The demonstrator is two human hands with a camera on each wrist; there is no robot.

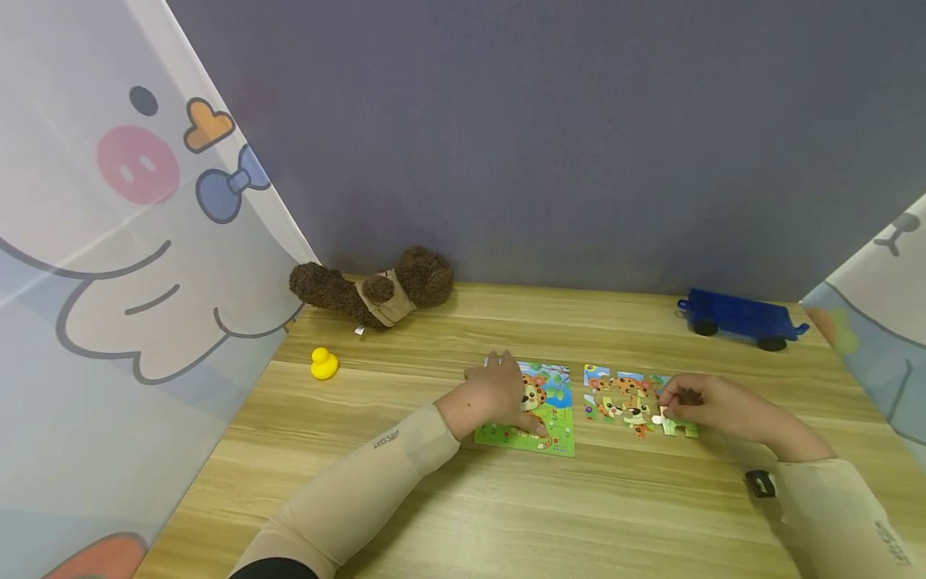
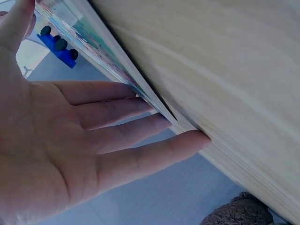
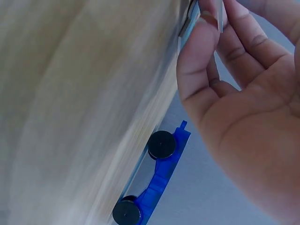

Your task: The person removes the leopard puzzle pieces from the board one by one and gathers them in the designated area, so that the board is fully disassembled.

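Note:
In the head view my left hand [image 1: 495, 394] rests with spread, straight fingers on a picture card [image 1: 560, 406] showing a cartoon leopard on green grass. The left wrist view shows those fingers [image 2: 140, 157] reaching to the card's edge and the tabletop. To the right of the card lies a partly joined jigsaw puzzle [image 1: 615, 402] of the same leopard. At its right side my right hand [image 1: 716, 408] pinches a puzzle piece [image 3: 220, 16] between thumb and fingers, seen edge-on in the right wrist view. Its printed face is mostly hidden.
A brown stuffed bear [image 1: 425, 277] lies along the back wall at left, with a yellow rubber duck [image 1: 324, 364] in front. A blue toy wagon [image 1: 741, 315] stands at the back right. Near the right forearm is a small black object [image 1: 760, 483].

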